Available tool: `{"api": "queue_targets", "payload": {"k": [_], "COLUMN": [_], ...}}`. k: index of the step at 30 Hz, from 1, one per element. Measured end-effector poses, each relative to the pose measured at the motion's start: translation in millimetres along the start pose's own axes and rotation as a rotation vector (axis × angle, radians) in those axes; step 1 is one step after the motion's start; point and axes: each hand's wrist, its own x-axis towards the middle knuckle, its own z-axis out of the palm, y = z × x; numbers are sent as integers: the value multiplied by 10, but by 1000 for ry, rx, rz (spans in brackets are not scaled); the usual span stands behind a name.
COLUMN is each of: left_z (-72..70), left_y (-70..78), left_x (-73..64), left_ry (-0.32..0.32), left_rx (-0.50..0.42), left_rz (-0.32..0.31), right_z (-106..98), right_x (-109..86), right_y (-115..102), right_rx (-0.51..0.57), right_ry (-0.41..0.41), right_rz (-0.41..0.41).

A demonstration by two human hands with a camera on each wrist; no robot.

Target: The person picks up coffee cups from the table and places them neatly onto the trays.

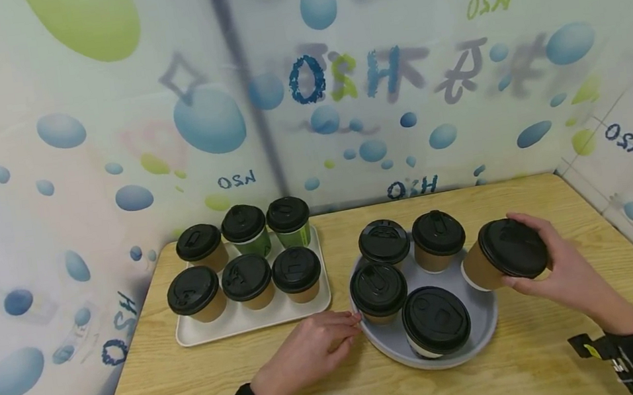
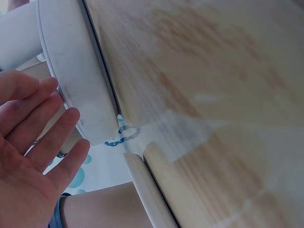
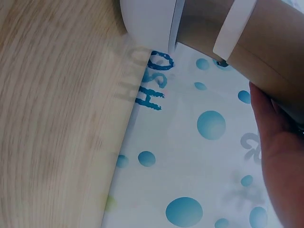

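Observation:
My right hand (image 1: 567,278) grips a brown paper cup (image 1: 478,267) with a black lid, fingers and thumb on opposite sides. The cup leans over the right edge of a round grey tray (image 1: 485,322). In the right wrist view the cup (image 3: 270,57) is tilted above the tray's white outer wall (image 3: 148,19). My left hand (image 1: 315,348) touches the left rim of this tray, its fingers loosely extended; the left wrist view shows the fingertips against the tray's wall (image 2: 78,71). Several other lidded cups stand on the tray, including one at the front (image 1: 436,322).
To the left, a white rectangular tray (image 1: 238,331) bears several black-lidded cups in two rows, among them a green cup (image 1: 295,235). Both trays stand on a wooden table (image 1: 209,385). A patterned curtain (image 1: 309,145) hangs behind the table's far edge.

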Motion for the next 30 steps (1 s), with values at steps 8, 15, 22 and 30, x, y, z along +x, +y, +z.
{"api": "queue_targets", "payload": {"k": [8, 15, 22, 30], "left_z": [12, 0, 4, 4], "left_y": [6, 12, 10, 21], "left_x": [3, 10, 9, 6], "left_ry": [-6, -13, -16, -22], "left_rx": [-6, -5, -4, 4], "left_rz": [0, -2, -6, -12], "right_z": [89, 224, 351, 385], "right_x": [-25, -65, -77, -89], "right_y": [-33, 30, 96, 63], "right_rx": [14, -50, -208, -219], "right_ry": [-83, -132, -156, -172], "right_rz": [-11, -50, -76, -35]}}
